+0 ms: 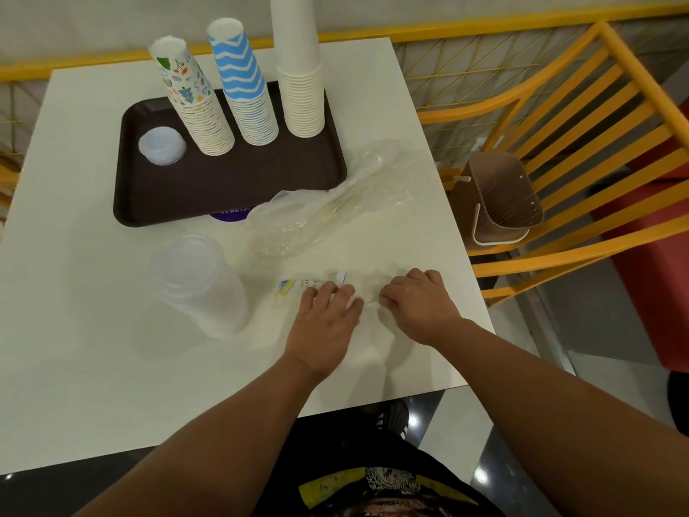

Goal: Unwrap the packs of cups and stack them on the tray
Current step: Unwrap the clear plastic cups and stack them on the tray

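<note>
A dark brown tray lies at the back of the white table. On it stand a patterned cup stack, a blue zigzag stack, a tall plain white stack and a short clear plastic stack. A tall stack of clear plastic cups stands on the table in front of the tray. My left hand presses with fingers spread on a clear wrapper with a printed label. My right hand pinches the same wrapper's other end.
Crumpled empty clear wrappers lie to the right of the tray. A purple sticker peeks from under the tray's front edge. A yellow slatted chair at the table's right holds a brown basket. The table's near edge is close.
</note>
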Available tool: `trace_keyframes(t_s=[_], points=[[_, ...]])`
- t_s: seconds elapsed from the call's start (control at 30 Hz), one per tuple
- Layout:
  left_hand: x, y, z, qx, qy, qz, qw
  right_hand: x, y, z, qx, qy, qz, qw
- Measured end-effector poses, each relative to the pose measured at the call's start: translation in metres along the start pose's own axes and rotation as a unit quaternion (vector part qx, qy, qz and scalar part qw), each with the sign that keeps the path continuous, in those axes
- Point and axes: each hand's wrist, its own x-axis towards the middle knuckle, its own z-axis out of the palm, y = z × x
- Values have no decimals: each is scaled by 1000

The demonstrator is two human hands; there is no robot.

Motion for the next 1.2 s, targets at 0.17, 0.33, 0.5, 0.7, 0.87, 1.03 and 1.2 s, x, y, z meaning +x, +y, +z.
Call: trace_keyframes(t_s=[0.17, 0.33, 0.5, 0.7, 0.87, 1.03, 1.2], points=[[29, -8, -12, -162, -58, -62, 983, 7, -8, -2, -41, 62, 55, 996], [48, -18, -18, -187, -91, -123, 970, -9, -5, 16, -16, 108, -17, 994], [34, -23, -7, -90, -37, -56, 994, -6, -2, 13, -15, 125, -17, 992], [26, -29, -4, -117, -9, -24, 993, 11, -5, 13, -43, 116, -17, 992], [25, -21, -3, -82, -9, -24, 996, 35, -17, -5, -31, 1, 82, 996], [30, -16, -6, -136, -37, -74, 987, 34, -22, -5, -30, 82, 45, 995], [51, -12, -33, -253, 27, -118, 960, 18, -8, -10, 26, 139, -47, 989]])
